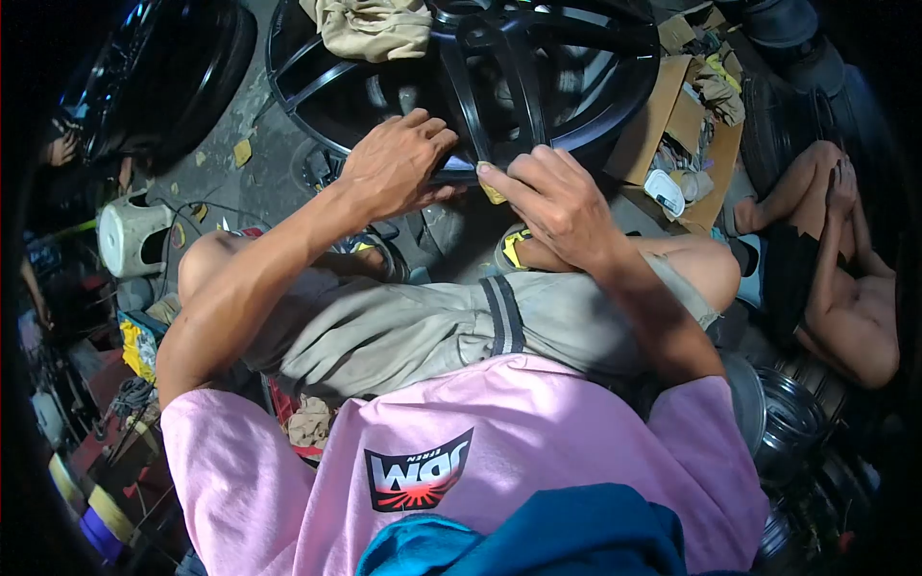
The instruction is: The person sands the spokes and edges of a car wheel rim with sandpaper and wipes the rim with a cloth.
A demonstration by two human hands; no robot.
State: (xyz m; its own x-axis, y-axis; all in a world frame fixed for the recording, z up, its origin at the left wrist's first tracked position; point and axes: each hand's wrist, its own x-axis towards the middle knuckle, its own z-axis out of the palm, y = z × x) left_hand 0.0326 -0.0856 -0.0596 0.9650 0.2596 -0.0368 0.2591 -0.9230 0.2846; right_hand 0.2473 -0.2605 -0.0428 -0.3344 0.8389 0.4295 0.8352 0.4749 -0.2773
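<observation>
A black spoked car wheel (523, 86) lies in front of my knees, its lower edge toward me. My left hand (403, 163) grips that edge, fingers curled over it and thumb underneath. Close by on the same edge, my right hand (552, 202) is closed, with its thumb side against the rim. A small yellowish piece, perhaps sandpaper (493, 193), shows under its fingers; most of it is hidden. A beige cloth (375, 27) rests on the wheel's far left part.
Right of the wheel stands a cardboard box (663, 106) of scraps, with a white plastic tub (665, 192). A white stool (134, 235) lies at the left, near another dark wheel (173, 77). Another person (836, 250) sits at the right. Metal rims (792, 413) lie lower right.
</observation>
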